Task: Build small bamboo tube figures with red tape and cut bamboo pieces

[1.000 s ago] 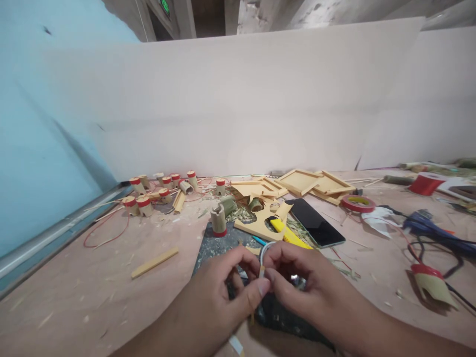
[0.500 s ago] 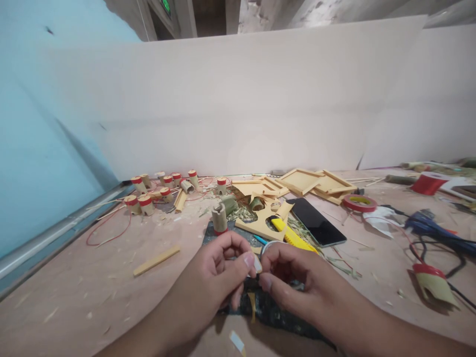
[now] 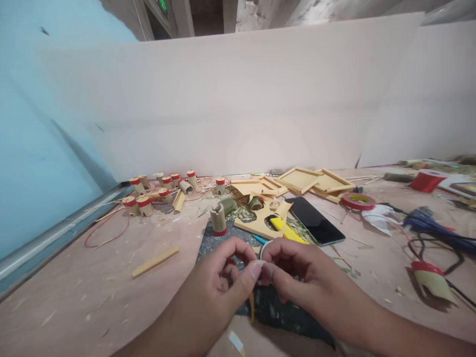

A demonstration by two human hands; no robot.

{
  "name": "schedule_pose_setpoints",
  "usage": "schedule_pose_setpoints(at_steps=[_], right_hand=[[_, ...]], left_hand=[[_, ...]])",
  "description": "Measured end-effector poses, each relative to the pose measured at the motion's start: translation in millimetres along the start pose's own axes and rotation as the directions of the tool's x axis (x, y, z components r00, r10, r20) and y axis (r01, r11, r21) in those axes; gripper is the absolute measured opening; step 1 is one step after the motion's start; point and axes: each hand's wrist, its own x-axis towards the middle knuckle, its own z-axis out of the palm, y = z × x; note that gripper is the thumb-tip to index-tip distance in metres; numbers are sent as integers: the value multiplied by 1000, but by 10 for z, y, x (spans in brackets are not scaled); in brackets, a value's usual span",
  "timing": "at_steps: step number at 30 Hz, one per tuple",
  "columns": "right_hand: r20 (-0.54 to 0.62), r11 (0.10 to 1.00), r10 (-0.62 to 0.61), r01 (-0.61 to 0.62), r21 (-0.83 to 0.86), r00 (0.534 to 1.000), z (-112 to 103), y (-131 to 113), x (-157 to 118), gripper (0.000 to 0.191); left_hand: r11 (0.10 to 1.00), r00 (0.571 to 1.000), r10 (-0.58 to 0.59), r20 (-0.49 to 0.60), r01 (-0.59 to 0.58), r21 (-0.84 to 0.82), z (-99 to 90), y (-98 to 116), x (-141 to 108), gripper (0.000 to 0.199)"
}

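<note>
My left hand [image 3: 232, 275] and my right hand [image 3: 295, 270] meet over a dark slab [image 3: 282, 312], thumbs and forefingers pinched together. Between the fingertips shows the edge of a small pale piece [image 3: 261, 262], mostly hidden, so its kind is unclear. Just beyond the hands stands a short bamboo tube with a red band [image 3: 218, 220]. A yellow utility knife [image 3: 286, 230] lies against a thin wooden sheet with cut-out holes [image 3: 253, 225]. Partly behind my right fingers are a blue pen [image 3: 259, 239] and a white round rim [image 3: 265, 248].
Several red-banded bamboo tubes [image 3: 144, 204] stand at the left back. A flat wooden strip [image 3: 155, 263] lies left of my hands. To the right are a black phone [image 3: 316, 220], a red tape roll [image 3: 358, 201], dark cables [image 3: 442, 233] and a bamboo piece [image 3: 433, 287].
My hands have drawn closer together at the fingertips. The pale piece, plainly visible before, is now mostly covered by the fingers. The view has shifted slightly.
</note>
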Motion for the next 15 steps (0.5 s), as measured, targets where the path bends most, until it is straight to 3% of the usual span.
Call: schedule_pose_setpoints(at_steps=[2,4,10,15], right_hand=[[-6,999,-33,33,-44,999,-1,-4,-9,24],[0,997,-50,50,-55,999,-3,-18,-20,20],[33,998,-10,8,68,999,-17,-75,-22,14],[11,996,13,-14,91,1000,-14,-100,-28,13]], left_hand=[[991,997,61,-39,-56,122,7,26,-6,26],[989,996,68,-50,-61,135,12,53,2,21],[983,999,-24,48,32,-180,-12,64,42,31],[949,997,-10,74,33,-314,-24,63,54,31]])
